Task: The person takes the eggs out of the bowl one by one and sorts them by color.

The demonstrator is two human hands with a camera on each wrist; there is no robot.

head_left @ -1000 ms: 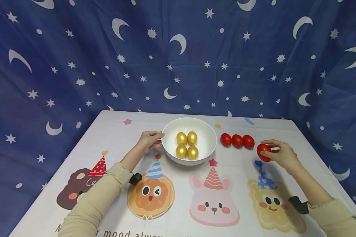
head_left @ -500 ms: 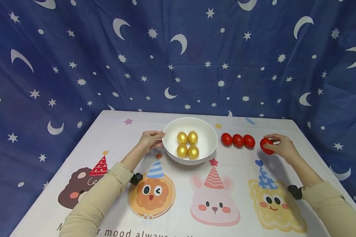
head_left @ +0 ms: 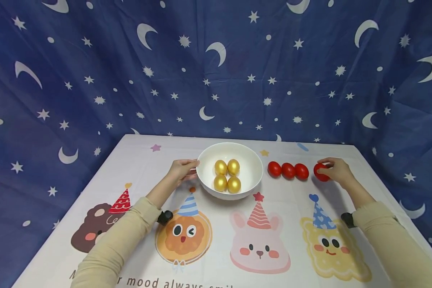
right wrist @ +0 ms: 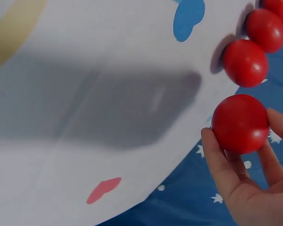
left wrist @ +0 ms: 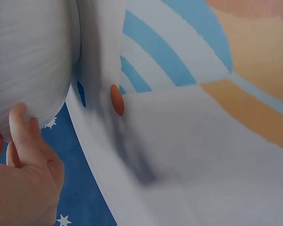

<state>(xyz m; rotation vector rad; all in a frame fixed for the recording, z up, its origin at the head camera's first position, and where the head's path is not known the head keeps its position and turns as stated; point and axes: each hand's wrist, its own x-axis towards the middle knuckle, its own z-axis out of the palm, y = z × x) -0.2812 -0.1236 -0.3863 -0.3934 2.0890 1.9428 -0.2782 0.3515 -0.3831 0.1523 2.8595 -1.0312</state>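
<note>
A white bowl (head_left: 250, 172) stands near the middle of the table, with several golden eggs (head_left: 220, 183) grouped inside it. My left hand (head_left: 180, 170) holds the bowl's left side, thumb at the rim; in the left wrist view its fingers (left wrist: 21, 136) touch the bowl's outer wall (left wrist: 30, 56). To the right of the bowl, three red eggs (head_left: 288, 171) lie in a row. Just past the row's right end, my right hand (head_left: 337, 172) pinches another red egg (head_left: 320, 173) between thumb and fingers. The right wrist view shows this red egg (right wrist: 240, 124) a small gap from the row.
The white tablecloth (head_left: 216, 236) carries printed cartoon figures and lettering. A dark blue curtain (head_left: 216, 80) with moons and stars rises behind the table and along its sides.
My right hand has moved away from me and slightly left with the red egg, toward the end of the row. The left hand and the bowl have stayed in place.
</note>
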